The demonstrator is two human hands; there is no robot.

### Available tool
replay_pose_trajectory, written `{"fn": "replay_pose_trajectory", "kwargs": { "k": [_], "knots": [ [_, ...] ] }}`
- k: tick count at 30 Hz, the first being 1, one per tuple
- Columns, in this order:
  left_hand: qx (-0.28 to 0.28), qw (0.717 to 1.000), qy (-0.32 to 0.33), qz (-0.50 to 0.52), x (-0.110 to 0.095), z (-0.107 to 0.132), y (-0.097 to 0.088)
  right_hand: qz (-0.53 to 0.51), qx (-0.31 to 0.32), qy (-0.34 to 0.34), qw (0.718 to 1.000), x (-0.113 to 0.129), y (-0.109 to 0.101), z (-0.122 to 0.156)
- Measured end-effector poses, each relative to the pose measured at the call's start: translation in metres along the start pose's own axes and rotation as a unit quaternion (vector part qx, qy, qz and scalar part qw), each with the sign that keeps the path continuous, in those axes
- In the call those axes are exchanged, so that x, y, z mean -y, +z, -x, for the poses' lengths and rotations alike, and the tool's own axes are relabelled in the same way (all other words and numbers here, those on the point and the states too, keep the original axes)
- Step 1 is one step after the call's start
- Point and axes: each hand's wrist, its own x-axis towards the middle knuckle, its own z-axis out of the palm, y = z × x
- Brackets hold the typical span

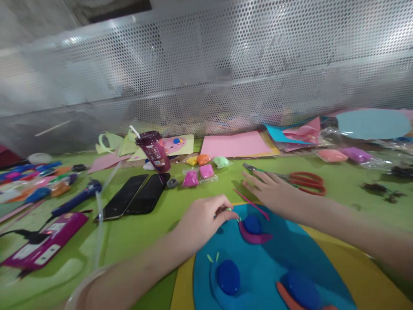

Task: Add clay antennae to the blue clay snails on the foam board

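Observation:
My left hand [206, 219] is pinched at the head of a magenta clay snail [254, 237] with a dark blue shell, and a light green bit of modelling clay [229, 209] shows at its fingertips. The snail lies on a round blue sheet [258, 269], which rests on yellow paper [351, 249]. Fingers apart, my right hand [274, 187] lies palm down beyond the snail, beside red-handled scissors [308, 181] and a thin pink clay strip [251, 203]. Nearer me on the blue sheet are a blue-bodied snail [228, 277] with green feelers and an orange-bodied snail [301, 288].
Two dark phones [146, 193], a cup with a straw [154, 150] and a magenta power strip [48, 241] stand to the left. Bagged clay [206, 171] and pink paper [232, 144] lie further back. A perforated metal panel [206, 64] closes off the far side.

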Motion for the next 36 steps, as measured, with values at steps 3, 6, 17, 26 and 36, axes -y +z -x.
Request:
{"fn": "replay_pose_trajectory", "kwargs": {
  "k": [3,6,17,26,36],
  "knots": [
    [-0.004,1.0,0.0,-0.01,-0.001,0.0,0.0,-0.006,0.023,-0.016,1.0,-0.003,0.001,0.002],
    [-0.008,1.0,0.004,-0.021,0.0,0.001,0.001,-0.019,0.038,-0.041,0.998,-0.005,-0.002,0.004],
    [-0.03,0.999,0.009,-0.034,-0.004,0.003,0.0,-0.118,0.101,-0.026,0.987,-0.013,-0.022,0.006],
    [-0.036,0.998,0.031,-0.043,-0.003,0.002,0.0,-0.099,0.065,-0.025,0.993,-0.01,-0.037,0.007],
    [-0.023,0.998,0.047,-0.033,-0.002,0.002,0.002,-0.035,-0.032,-0.016,0.999,0.009,0.0,0.011]
  ]
}}
